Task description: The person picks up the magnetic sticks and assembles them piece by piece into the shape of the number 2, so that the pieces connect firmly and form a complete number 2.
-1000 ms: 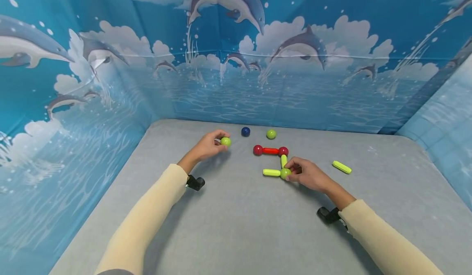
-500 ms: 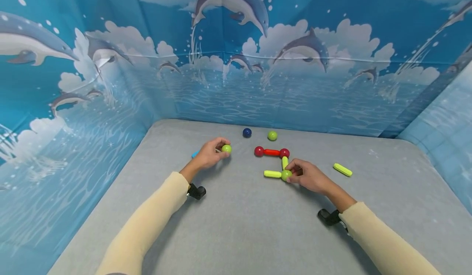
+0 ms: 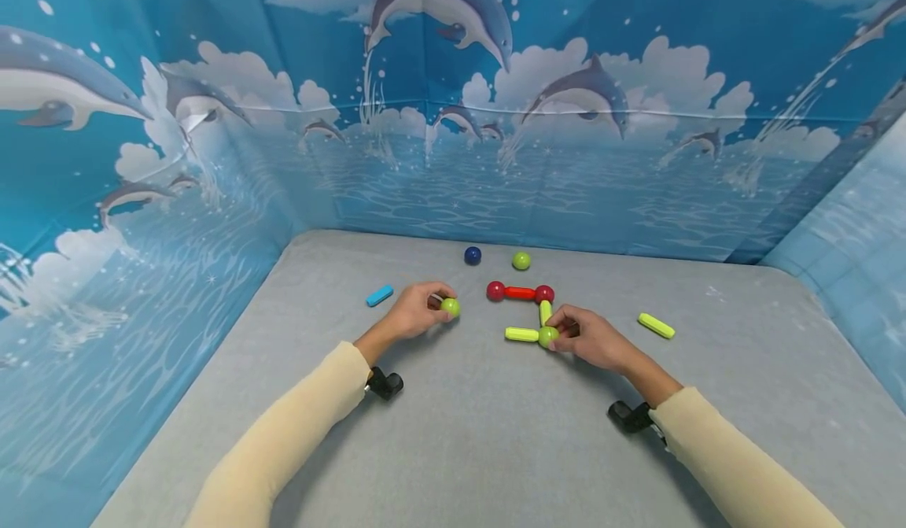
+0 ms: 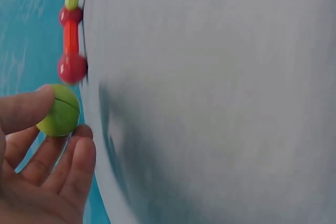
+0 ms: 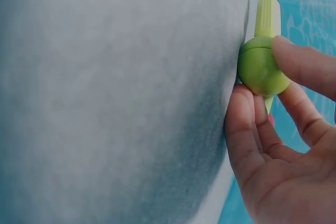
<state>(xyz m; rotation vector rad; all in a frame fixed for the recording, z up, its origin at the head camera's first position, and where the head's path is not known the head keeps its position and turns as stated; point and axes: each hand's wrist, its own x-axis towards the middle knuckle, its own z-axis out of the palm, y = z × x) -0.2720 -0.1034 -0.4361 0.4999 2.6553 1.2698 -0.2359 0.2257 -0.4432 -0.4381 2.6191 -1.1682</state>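
Observation:
Between thumb and fingers my left hand [image 3: 418, 312] pinches a loose green ball [image 4: 61, 110], left of the joined pieces. My right hand [image 3: 591, 335] pinches another green ball [image 5: 261, 66] at the corner of the joined pieces. From that corner ball one yellow-green rod [image 3: 521, 334] points left. A second yellow-green rod [image 3: 545, 312] runs back from it to a red ball [image 3: 544, 295]. A red rod [image 3: 520, 293] links that ball to another red ball [image 3: 495, 291]. In the right wrist view, my fingers cover part of the corner ball.
A dark blue ball [image 3: 473, 256] and a green ball [image 3: 521, 260] lie near the back edge of the grey table [image 3: 453, 449]. One blue rod [image 3: 380, 296] lies left of my left hand, and a yellow-green rod [image 3: 656, 326] lies to the right. A dolphin-print curtain [image 3: 453, 174] stands behind.
My left hand has moved nearer and to the right with its green ball, and the blue rod has come fully into view. My right hand stays on the corner ball.

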